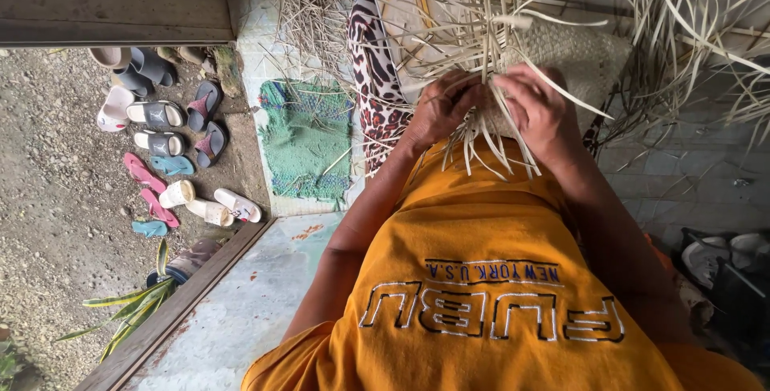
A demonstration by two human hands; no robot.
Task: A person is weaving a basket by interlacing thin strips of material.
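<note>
A partly woven mat of pale dried leaf strips (573,54) lies in front of me, with long loose strips (497,14) fanning out from its edge. My left hand (439,106) pinches a bundle of these strips near the woven edge. My right hand (539,109) grips neighbouring strips right beside it, fingers curled over them. Loose strip ends (489,154) hang down over my orange shirt (481,295). The fingertips are partly hidden among the strips.
A leopard-print cloth (373,78) and a green woven mat (306,138) lie to the left on the tiled floor. Several sandals and slippers (164,130) sit on the gravel beyond the step. More dried strips (706,30) pile at the right; dishes (722,255) sit lower right.
</note>
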